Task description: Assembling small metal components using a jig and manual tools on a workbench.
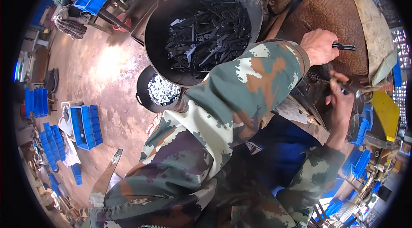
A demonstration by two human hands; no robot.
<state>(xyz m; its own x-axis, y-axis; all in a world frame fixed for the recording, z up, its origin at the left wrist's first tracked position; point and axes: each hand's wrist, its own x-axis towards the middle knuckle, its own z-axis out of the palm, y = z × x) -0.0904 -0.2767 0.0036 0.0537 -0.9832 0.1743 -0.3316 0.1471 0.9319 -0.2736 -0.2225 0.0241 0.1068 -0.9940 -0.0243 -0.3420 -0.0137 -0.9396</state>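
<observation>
Fingers of the left hand (318, 47) are curled shut around a thin black metal piece (344, 47), whose free end sticks out past the knuckles and lies over the brown, wrinkled leather-like pad (339, 17) just beyond the fingertips. Below that hand, the right hand (341, 99) pinches a second small dark metal piece (348, 91) between thumb and forefinger; the fingers are closed on it, though the piece itself is too small and shadowed to make out fully. The two hands are near each other but apart, with a dark, cluttered machine surface between them.

The camouflage sleeve (240, 99) of the left arm crosses the middle of the view and hides much of what lies behind the left wrist. On the far side of that sleeve from the fingers sits a large black round pan (159, 26) heaped with black flat metal blanks (206, 39). Beside its lower rim a smaller black pan (143, 86) holds shiny silver metal pieces (162, 89). Blue plastic bins (86, 126) stand on the bare concrete floor (103, 69) well away from both hands, and a yellow part (386, 112) shows just beyond the right hand's fingertips.
</observation>
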